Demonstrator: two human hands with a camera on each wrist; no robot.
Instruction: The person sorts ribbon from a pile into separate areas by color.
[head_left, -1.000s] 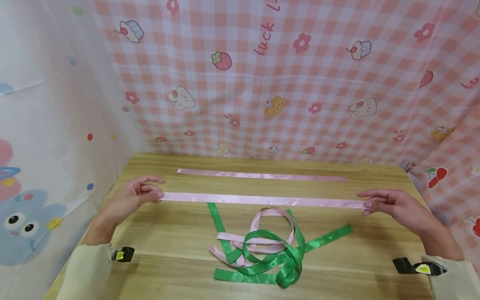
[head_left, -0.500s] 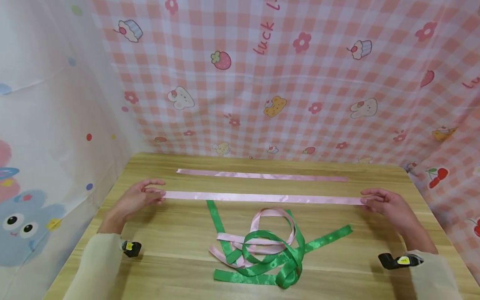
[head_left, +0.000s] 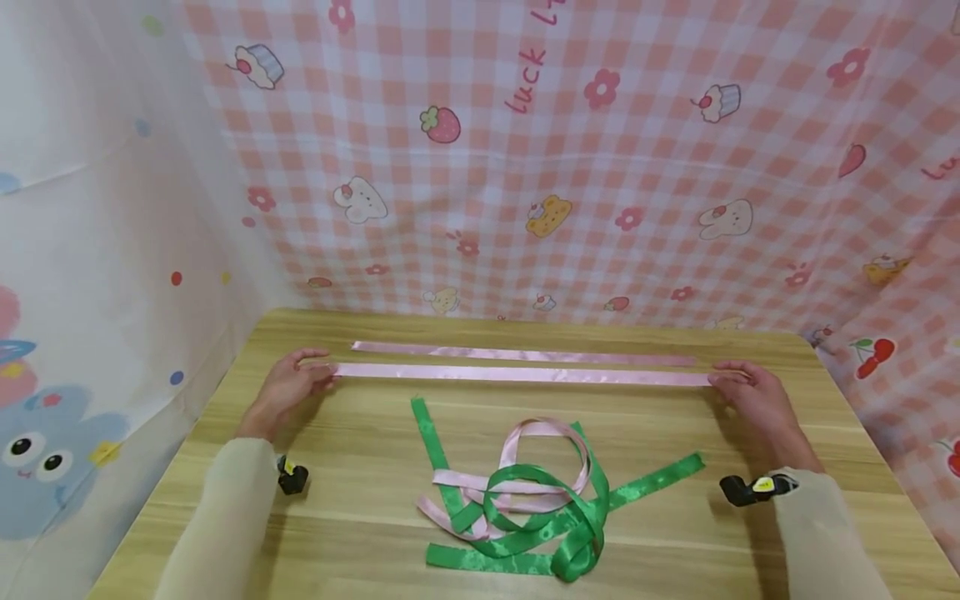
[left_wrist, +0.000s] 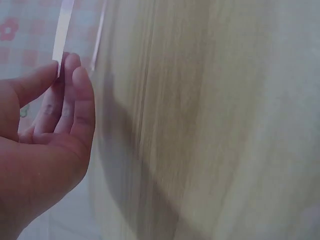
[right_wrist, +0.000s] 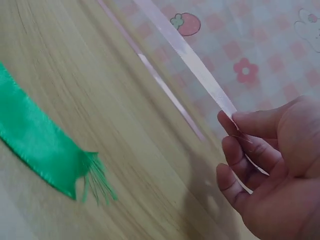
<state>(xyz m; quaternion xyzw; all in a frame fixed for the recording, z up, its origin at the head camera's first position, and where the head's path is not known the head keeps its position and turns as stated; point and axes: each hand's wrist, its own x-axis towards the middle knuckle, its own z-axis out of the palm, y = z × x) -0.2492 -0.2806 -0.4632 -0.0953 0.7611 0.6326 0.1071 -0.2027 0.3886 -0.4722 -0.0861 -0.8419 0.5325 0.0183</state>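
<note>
Between my two hands a pink satin ribbon (head_left: pixel 517 375) is stretched straight from left to right. My left hand (head_left: pixel 292 383) pinches its left end between thumb and fingertips, as the ribbon end (left_wrist: pixel 61 40) in the left wrist view shows. At the other end, thumb and forefinger of my right hand (head_left: pixel 757 396) grip it, with frayed threads poking past the fingers in the right wrist view. Just behind it, a second pink ribbon (head_left: pixel 525 353) lies flat and nearly parallel on the table. The held ribbon appears above the table in both wrist views.
Green ribbon (head_left: pixel 652 483) lies in a loose tangle on the wooden table (head_left: pixel 360 533), its loops crossing a coiled pink ribbon (head_left: pixel 510 450). One frayed green end (right_wrist: pixel 45 145) is near my right hand. A pink checked cloth (head_left: pixel 480 167) hangs behind the table.
Both hands have moved away from me, carrying the taut pink ribbon closer to the one lying at the back. They have also drawn slightly inward. The tangle has stayed put.
</note>
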